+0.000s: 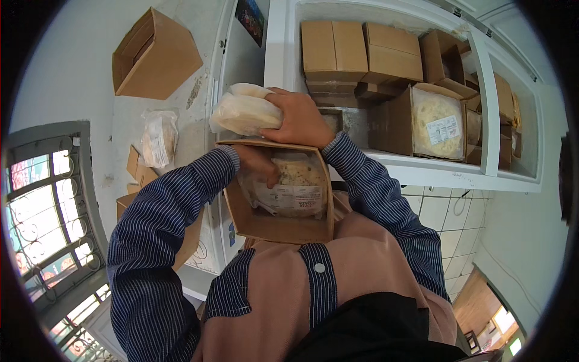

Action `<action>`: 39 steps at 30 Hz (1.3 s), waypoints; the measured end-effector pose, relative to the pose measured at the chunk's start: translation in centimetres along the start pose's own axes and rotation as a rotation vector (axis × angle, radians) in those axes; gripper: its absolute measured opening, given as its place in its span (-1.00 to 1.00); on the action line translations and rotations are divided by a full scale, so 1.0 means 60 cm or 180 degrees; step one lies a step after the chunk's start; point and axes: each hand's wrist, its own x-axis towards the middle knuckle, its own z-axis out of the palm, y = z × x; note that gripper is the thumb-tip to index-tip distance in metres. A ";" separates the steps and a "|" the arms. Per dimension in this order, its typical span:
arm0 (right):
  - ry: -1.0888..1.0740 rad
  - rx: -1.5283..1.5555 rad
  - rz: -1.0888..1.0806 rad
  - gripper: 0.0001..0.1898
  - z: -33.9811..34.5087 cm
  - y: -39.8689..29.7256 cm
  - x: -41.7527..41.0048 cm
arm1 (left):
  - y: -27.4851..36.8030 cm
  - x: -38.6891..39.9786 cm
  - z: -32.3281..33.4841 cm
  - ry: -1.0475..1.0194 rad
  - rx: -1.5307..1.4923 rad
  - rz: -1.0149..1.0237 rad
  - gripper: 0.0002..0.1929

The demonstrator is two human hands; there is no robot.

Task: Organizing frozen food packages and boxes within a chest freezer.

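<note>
An uncovered cardboard box (280, 228) stands against the front of my body. Inside it lies a clear plastic pack of round flat bases (301, 178) with dark specks and a printed label. My left hand (260, 164) reaches into this box at its far left corner, with a fingertip over the pack; the rest of its grip is hidden. Above the box's far edge, my right hand (301, 117) holds a plastic-wrapped stack of pale flat rounds (246, 111), thumb on the near side and fingers over the top.
An open chest freezer (278, 50) holds several cardboard boxes (334, 47); one open box (391, 122) shows a labelled pack (438, 122). On the white surface to the left are an empty-looking carton (158, 59), another wrapped pack (159, 138) and cardboard pieces (140, 167). A barred window (49, 190) is beyond.
</note>
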 end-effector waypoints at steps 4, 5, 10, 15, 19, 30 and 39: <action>0.0081 -0.0002 0.0103 -0.48 -0.005 0.022 -0.020 | 0.044 -0.020 0.021 0.0342 0.0258 -0.0099 -0.34; 0.0119 -0.0001 0.0134 -0.48 -0.008 0.022 -0.020 | 0.050 -0.035 0.034 0.0312 0.0296 -0.0108 -0.34; -0.0214 0.0022 0.0501 -0.50 -0.044 0.005 -0.023 | 0.051 -0.079 0.122 0.1882 0.1301 0.0396 -0.06; -0.0126 0.0006 0.0387 -0.51 -0.036 0.010 -0.031 | 0.079 -0.103 0.143 0.1865 0.1410 0.0277 -0.08; 0.0037 0.0075 0.0368 -0.52 -0.029 0.017 -0.029 | 0.081 -0.120 0.183 0.2003 0.1534 0.0570 -0.07; -0.0066 -0.0084 0.0272 -0.51 -0.028 0.013 -0.022 | 0.072 -0.118 0.181 0.2241 0.1344 0.0664 -0.11; -0.0230 -0.0054 0.0217 -0.52 -0.017 0.005 -0.010 | 0.026 -0.007 0.015 0.0191 0.0223 -0.0147 -0.19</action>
